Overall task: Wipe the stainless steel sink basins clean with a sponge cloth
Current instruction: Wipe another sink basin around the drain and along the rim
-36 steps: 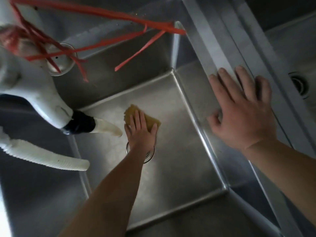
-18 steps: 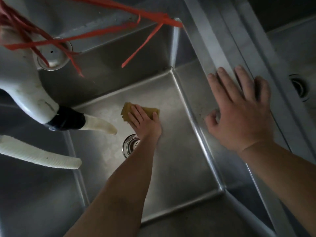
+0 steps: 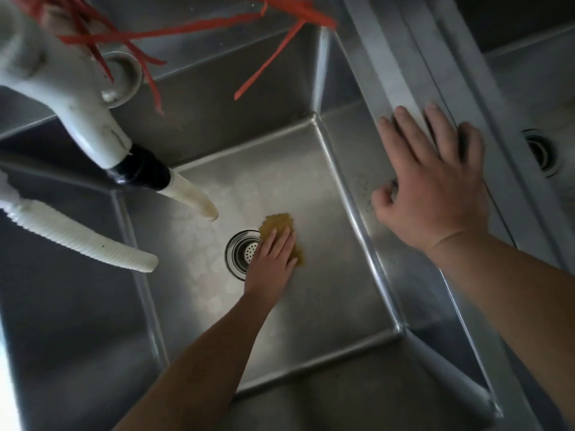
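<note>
Yellow sponge cloth [image 3: 281,233] lies flat on the floor of the steel sink basin [image 3: 326,306], pinned under the left hand [image 3: 273,259], whose fingers lie straight and close together on top of it, so this grip is a flat press and not a curl round the cloth. The cloth shows past the fingertips and along the thumb side of the hand, and its left edge sits just beside the round drain [image 3: 242,253], whose perforated strainer shows to the left of the hand. The left forearm reaches down into the basin from the near edge. The right hand [image 3: 435,188] rests on the steel divider rim [image 3: 392,79] at the right of the basin, fingers spread and fairly straight over the ledge with the thumb tucked down against the inner wall; its grip holds nothing. Beyond that rim is a second basin with its own drain [image 3: 539,152]. Above the left part of the basin hangs a white tap [image 3: 77,98] with a black collar and a pale spout [image 3: 193,197], and below it a white ribbed hose [image 3: 81,241] ends over the left wall. Red strips [image 3: 264,66] hang across the top of the view.
</note>
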{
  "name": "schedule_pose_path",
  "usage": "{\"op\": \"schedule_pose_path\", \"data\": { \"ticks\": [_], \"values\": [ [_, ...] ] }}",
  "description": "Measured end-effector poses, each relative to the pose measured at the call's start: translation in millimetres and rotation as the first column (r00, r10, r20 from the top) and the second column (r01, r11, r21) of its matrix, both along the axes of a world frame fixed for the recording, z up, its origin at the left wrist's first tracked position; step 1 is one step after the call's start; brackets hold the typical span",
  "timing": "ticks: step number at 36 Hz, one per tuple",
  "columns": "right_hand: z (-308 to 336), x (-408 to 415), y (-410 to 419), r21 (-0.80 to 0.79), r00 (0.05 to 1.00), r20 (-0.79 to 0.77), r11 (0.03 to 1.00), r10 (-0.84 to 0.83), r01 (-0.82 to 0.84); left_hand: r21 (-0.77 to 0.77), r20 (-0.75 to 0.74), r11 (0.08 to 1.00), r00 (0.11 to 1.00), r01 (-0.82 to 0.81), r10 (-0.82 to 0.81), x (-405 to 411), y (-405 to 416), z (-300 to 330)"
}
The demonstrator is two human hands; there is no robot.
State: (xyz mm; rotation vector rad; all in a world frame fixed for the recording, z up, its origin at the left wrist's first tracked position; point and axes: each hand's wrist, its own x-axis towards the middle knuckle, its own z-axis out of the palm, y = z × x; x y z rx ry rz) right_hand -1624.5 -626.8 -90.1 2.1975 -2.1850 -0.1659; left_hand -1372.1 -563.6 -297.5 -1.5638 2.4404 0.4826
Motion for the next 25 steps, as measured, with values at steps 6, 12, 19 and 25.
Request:
{"op": "schedule_pose_path", "data": {
  "ticks": [6, 12, 19, 25],
  "values": [
    [1, -1, 1, 0.014, 1.000, 0.004, 1.000, 0.019, -0.019, 0.090, 0.038, 0.996, 0.999, 0.000, -0.003, 23, 26, -5],
    [7, 2, 5, 0.041, 1.000, 0.022, 0.999, 0.006, -0.007, 0.217, -0.197, 0.886, 0.871, -0.409, 0.450, 36, 37, 35],
    [16, 20, 47, 0.114, 0.973, 0.153, 0.981, -0.173, 0.156, 0.570, -0.253, 0.605, 0.582, -0.556, 0.773, 64, 37, 88],
    [36, 93, 160, 0.149, 0.761, 0.603, 0.971, -0.239, 0.187, 0.828, -0.320, 0.406, 0.268, -0.387, 0.909, 88, 69, 156]
  ]
}}
